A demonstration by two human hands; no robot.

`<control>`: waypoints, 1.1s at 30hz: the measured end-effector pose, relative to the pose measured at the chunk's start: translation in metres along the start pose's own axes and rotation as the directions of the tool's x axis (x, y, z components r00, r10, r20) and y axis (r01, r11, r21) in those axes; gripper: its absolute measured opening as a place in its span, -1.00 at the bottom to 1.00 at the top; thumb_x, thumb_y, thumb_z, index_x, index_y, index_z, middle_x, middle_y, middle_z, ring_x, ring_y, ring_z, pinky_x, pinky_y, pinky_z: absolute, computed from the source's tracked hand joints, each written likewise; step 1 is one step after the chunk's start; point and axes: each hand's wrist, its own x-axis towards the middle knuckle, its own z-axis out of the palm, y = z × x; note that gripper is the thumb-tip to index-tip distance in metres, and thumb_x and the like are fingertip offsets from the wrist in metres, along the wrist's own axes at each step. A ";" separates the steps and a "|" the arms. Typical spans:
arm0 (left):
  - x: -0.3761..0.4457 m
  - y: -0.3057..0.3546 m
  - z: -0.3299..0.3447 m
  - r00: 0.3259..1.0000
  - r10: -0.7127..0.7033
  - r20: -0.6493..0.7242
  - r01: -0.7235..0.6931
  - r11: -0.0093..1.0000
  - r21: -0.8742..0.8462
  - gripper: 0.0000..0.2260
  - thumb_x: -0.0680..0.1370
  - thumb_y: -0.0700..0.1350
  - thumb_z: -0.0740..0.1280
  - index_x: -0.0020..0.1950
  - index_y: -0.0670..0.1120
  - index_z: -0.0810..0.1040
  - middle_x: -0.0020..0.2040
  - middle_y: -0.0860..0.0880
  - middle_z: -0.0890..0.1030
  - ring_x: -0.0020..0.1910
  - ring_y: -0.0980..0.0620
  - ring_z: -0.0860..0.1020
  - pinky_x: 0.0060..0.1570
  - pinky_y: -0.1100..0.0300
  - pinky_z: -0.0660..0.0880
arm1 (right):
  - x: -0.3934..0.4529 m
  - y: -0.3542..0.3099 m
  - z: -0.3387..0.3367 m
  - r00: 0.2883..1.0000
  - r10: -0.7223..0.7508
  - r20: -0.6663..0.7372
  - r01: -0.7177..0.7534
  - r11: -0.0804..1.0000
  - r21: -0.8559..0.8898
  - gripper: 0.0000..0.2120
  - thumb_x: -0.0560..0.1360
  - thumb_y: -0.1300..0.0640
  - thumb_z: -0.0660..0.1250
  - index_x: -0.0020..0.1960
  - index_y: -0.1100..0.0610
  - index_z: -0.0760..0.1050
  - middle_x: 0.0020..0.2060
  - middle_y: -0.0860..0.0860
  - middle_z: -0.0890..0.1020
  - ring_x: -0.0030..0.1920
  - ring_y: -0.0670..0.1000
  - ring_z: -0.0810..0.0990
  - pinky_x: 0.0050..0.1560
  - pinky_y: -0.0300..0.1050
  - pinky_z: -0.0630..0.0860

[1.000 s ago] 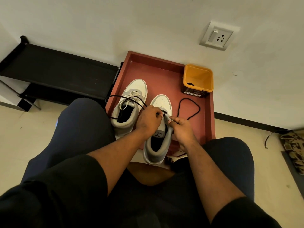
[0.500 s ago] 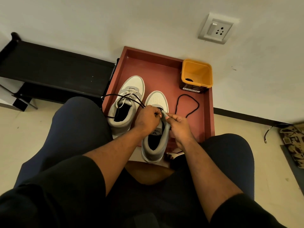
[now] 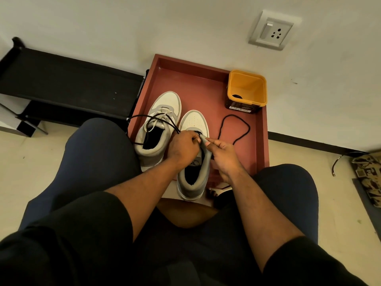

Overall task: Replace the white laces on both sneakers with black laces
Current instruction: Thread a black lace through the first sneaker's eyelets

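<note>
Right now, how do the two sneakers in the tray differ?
The left sneaker still carries a loose white lace with black lace draped over it; the right sneaker shows no white lace. The left sneaker sits untouched and further from the person; the right one has both hands on it, left hand and right hand pinching at its eyelet area. Both are white and grey, toes toward the wall, in the red tray.

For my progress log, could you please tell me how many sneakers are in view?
2. The left sneaker stands in the red tray, white lace still in; the right sneaker stands beside it, under both hands. None seems hidden.
</note>
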 end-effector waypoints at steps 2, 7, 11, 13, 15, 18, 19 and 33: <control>0.001 0.000 0.000 1.000 0.002 -0.016 -0.002 1.000 0.014 -0.83 0.53 -0.09 0.26 -0.21 -0.06 0.59 -0.29 -0.01 0.61 -0.26 -0.04 0.57 -0.20 -0.05 0.57 | 0.000 0.000 0.000 1.000 0.001 0.011 -0.001 1.000 0.007 -0.81 0.59 0.24 0.26 0.11 0.16 0.63 -0.08 0.04 0.71 -0.06 -0.06 0.67 0.01 -0.19 0.58; 0.002 0.000 0.000 1.000 0.010 -0.027 -0.008 0.997 0.073 -0.79 0.57 -0.06 0.22 -0.25 -0.01 0.50 -0.24 -0.05 0.59 -0.17 -0.15 0.57 -0.18 -0.05 0.53 | 0.002 0.003 0.000 0.999 -0.002 0.037 0.001 1.000 0.026 -0.79 0.58 0.26 0.27 0.18 0.20 0.60 0.02 0.10 0.70 0.07 0.01 0.66 0.12 -0.15 0.57; 0.006 -0.002 0.001 1.000 -0.024 -0.010 0.024 0.996 0.085 -0.78 0.58 -0.04 0.21 -0.14 -0.08 0.59 -0.16 -0.10 0.63 -0.13 -0.16 0.56 -0.12 -0.09 0.54 | 0.004 0.004 0.000 1.000 0.005 0.030 -0.006 1.000 0.025 -0.78 0.58 0.26 0.29 0.19 0.21 0.59 0.03 0.10 0.69 0.08 0.02 0.65 0.14 -0.12 0.57; 0.007 -0.003 0.003 0.999 -0.051 0.007 0.051 0.999 0.014 -0.80 0.57 -0.07 0.24 -0.14 -0.08 0.61 -0.18 -0.10 0.64 -0.15 -0.15 0.58 -0.12 -0.07 0.56 | 0.005 0.004 -0.001 1.000 0.017 0.022 -0.017 1.000 0.019 -0.78 0.58 0.25 0.29 0.19 0.20 0.60 0.03 0.10 0.69 0.08 0.02 0.66 0.12 -0.13 0.57; 0.009 -0.006 0.004 0.995 -0.091 0.038 0.094 0.992 -0.084 -0.84 0.57 -0.09 0.28 -0.14 -0.06 0.62 -0.19 -0.10 0.65 -0.14 -0.12 0.60 -0.07 -0.05 0.57 | 0.005 0.004 -0.001 1.000 0.026 0.012 -0.027 0.999 0.026 -0.79 0.58 0.24 0.29 0.18 0.18 0.60 0.02 0.08 0.70 0.05 0.00 0.66 0.10 -0.14 0.58; 0.008 -0.008 0.005 0.988 -0.133 0.075 0.148 0.955 -0.257 -0.85 0.56 -0.14 0.34 -0.21 0.00 0.59 -0.18 -0.09 0.66 -0.14 -0.06 0.60 0.02 -0.08 0.57 | 0.005 0.003 -0.002 0.999 0.030 0.011 -0.030 0.999 0.036 -0.79 0.58 0.24 0.29 0.17 0.19 0.61 -0.01 0.07 0.70 0.00 -0.05 0.66 0.06 -0.18 0.57; 0.007 -0.008 0.004 0.986 -0.145 0.079 0.163 0.937 -0.310 -0.84 0.55 -0.16 0.35 -0.22 0.01 0.58 -0.17 -0.09 0.65 -0.14 -0.04 0.59 0.05 -0.10 0.56 | 0.006 0.003 -0.002 0.999 0.033 0.010 -0.034 0.999 0.039 -0.79 0.58 0.24 0.29 0.17 0.20 0.60 0.00 0.07 0.70 0.00 -0.05 0.66 0.08 -0.16 0.58; -0.005 -0.002 0.004 0.972 -0.233 -0.030 0.198 0.879 -0.433 -0.85 0.52 -0.18 0.39 -0.24 0.01 0.64 -0.20 -0.13 0.69 -0.19 -0.07 0.62 -0.03 -0.07 0.60 | 0.009 0.004 -0.002 0.998 0.065 -0.015 -0.064 0.996 0.063 -0.79 0.58 0.22 0.28 0.17 0.21 0.61 -0.02 0.08 0.70 -0.06 -0.06 0.66 0.06 -0.11 0.57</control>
